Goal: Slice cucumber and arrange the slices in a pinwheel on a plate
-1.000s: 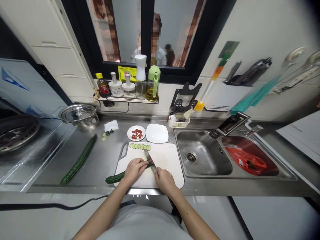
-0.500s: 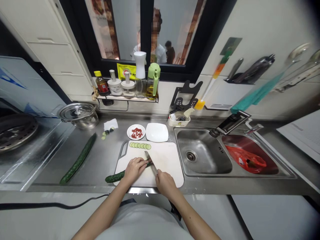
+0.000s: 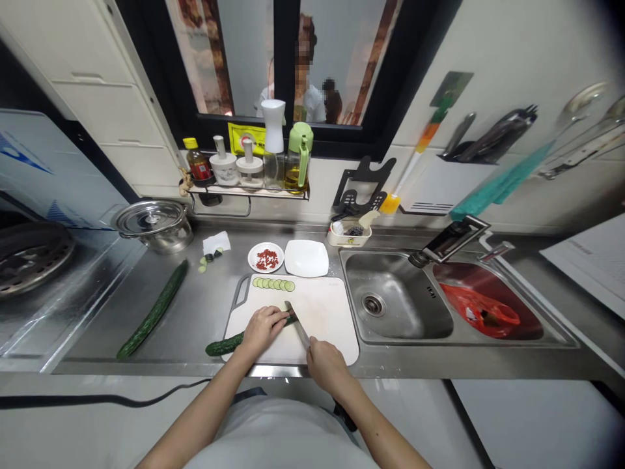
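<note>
On the white cutting board (image 3: 322,306) lies a dark green cucumber (image 3: 225,345), its left end reaching past the board's edge. My left hand (image 3: 263,329) is closed over the cucumber and hides its middle. In my right hand (image 3: 326,361) is the handle of a kitchen knife (image 3: 299,326); the blade is at the cucumber's right end, close to my left fingertips. A row of overlapping cucumber slices (image 3: 273,284) lies along the far side of the board. Another whole cucumber (image 3: 153,311) rests on the steel counter to the left.
Behind the board stand a dish of chopped red pieces (image 3: 251,258) and a white plate (image 3: 307,258). A double sink (image 3: 400,293) is on the right, with a red plastic bag (image 3: 483,312) inside. A lidded steel pot (image 3: 166,234) sits back left; bottles line a wall shelf (image 3: 251,193).
The knife and my right hand have shifted slightly right. A small pale piece now shows near the blade tip. My left hand stays on the cucumber.
</note>
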Motion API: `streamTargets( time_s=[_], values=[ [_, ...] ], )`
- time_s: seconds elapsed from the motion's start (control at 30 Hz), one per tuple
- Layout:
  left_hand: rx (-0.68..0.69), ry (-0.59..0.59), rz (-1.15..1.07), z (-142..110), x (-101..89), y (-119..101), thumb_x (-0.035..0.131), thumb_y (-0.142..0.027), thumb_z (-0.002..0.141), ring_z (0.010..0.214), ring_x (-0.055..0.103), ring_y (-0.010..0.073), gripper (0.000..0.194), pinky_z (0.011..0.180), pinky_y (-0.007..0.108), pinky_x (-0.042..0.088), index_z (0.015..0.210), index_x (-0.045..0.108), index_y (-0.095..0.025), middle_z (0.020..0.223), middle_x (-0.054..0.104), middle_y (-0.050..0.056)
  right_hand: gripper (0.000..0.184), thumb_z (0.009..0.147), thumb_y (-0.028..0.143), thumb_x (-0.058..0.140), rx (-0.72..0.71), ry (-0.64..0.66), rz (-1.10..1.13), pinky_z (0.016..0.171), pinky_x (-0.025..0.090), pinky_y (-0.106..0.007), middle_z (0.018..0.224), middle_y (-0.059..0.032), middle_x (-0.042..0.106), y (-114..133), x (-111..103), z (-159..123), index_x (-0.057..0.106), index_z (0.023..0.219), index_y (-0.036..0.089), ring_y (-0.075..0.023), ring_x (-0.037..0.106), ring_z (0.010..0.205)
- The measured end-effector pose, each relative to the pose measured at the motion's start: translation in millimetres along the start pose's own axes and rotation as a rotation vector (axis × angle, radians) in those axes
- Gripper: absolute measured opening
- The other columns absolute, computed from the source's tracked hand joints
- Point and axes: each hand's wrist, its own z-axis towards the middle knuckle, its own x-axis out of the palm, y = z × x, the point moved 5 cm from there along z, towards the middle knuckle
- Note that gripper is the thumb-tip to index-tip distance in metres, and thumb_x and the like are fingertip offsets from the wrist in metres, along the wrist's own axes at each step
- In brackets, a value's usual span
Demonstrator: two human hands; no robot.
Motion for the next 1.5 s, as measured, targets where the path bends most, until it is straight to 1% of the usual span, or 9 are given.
streamTargets(
  time_s=[0.4,0.73,1.0,1.2,1.5],
  values=[
    [0.003,0.008,-0.007,1,0.2,3,0.052,-0.032,0.091,0.089,0.058,0.0165,0.026,0.081,0.03,0.045,0.11,0.069,-0.028,0.095,0.066,0.004,0.033,0.091,0.01,0.035,0.001,-0.009,-0.03,0.076,0.043,-0.03,0.102,-0.018,0.068,16,-8,11,0.06,0.113,0.008,-0.0249,0.064,0.099],
    [-0.008,0.026,-0.032,2,-2.2,0,0.051,-0.031,0.092,0.088,0.059,0.0168,0.025,0.081,0.03,0.045,0.107,0.07,-0.026,0.095,0.067,0.005,0.035,0.091,0.01,0.033,0.013,0.018,-0.003,0.078,0.041,-0.03,0.101,-0.0178,0.068,2,5,-1,0.06,0.113,0.009,-0.0252,0.064,0.1],
    [-0.003,0.013,-0.051,2,-0.8,2,0.052,-0.031,0.091,0.089,0.059,0.017,0.025,0.082,0.031,0.046,0.108,0.07,-0.026,0.096,0.068,0.005,0.033,0.091,0.011,0.035,0.001,0.003,-0.029,0.078,0.042,-0.03,0.102,-0.0186,0.068,11,-1,10,0.06,0.113,0.009,-0.0257,0.063,0.1],
    [-0.006,0.01,-0.035,2,-1.5,2,0.052,-0.031,0.091,0.089,0.06,0.0171,0.025,0.083,0.031,0.045,0.106,0.071,-0.027,0.097,0.068,0.005,0.034,0.091,0.011,0.035,-0.007,-0.009,-0.038,0.078,0.043,-0.03,0.104,-0.0181,0.068,16,-2,19,0.059,0.114,0.009,-0.025,0.063,0.102],
    [-0.019,0.02,-0.054,2,-3.2,0,0.052,-0.031,0.091,0.09,0.06,0.0169,0.024,0.082,0.031,0.045,0.106,0.071,-0.027,0.097,0.068,0.005,0.035,0.091,0.012,0.034,0.0,0.011,-0.018,0.082,0.042,-0.031,0.102,-0.0182,0.069,3,7,3,0.06,0.114,0.01,-0.0249,0.063,0.103]
  ],
)
